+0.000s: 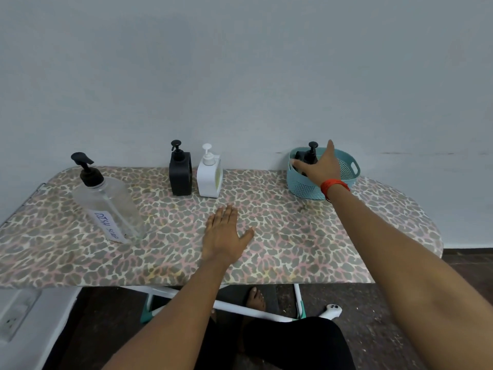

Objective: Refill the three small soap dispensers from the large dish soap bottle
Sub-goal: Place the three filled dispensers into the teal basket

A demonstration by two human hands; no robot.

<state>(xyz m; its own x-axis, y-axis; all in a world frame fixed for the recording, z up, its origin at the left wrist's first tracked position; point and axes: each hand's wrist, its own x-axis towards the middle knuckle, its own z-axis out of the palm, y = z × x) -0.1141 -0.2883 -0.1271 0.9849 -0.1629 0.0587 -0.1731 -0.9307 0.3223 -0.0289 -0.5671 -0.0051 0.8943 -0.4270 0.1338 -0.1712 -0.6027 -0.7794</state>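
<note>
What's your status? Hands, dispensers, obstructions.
Left hand flat on board. Right hand at dispenser in basket, grip unclear. Dish soap bottle untouched. Basket wall hems dispenser.

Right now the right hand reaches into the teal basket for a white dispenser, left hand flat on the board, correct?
No: the head view shows the dispenser in the teal basket is black, not white. The right hand and left hand are as stated.

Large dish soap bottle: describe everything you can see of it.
The large dish soap bottle is clear plastic with a black pump head and a white label handwritten DISH SOAP. It stands on its base at the left of the leopard-print board. Fill level unclear. No hands touch it; the left hand lies flat to its right, apart.
</note>
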